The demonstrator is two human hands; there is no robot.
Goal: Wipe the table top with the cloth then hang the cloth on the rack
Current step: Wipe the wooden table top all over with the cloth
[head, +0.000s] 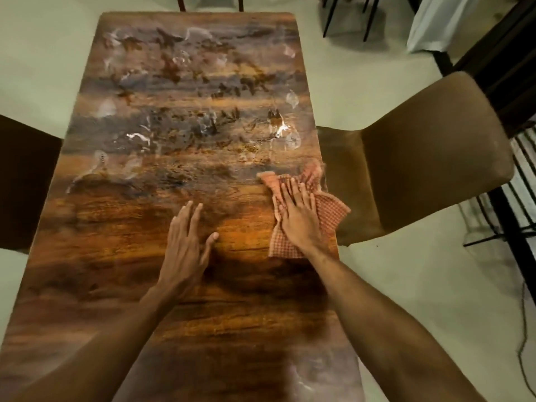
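1. Right-hand fingers (291, 195): straight and slightly spread, pressed flat on top of the checked cloth (330, 213). They do not curl round it.
2. Right hand (298, 220): palm down over the middle of the checked cloth, forearm running back toward the near right corner of the view.
3. Checked cloth: orange-red and white, crumpled, lying on the desk (174, 314) at its right long edge. One corner reaches just past that edge. The cloth is blurred at its far end.
4. Left-hand fingers (190, 216): straight and close together, thumb set apart, laid on bare wood. They hold nothing.
5. Left hand (185, 242): palm down on the desk, to the left of the checked cloth and apart from it.
6. Desk: long, dark wood grain. Wet smears (139, 137) and streaks cover the far half, beyond both hands.
7. Brown upholstered chair (420, 158): just beside the right edge, next to the checked cloth.
8. Dark chair (26, 181): at the left edge.
9. Black metal frame (507, 216): at the right border, on the pale floor (43, 53).
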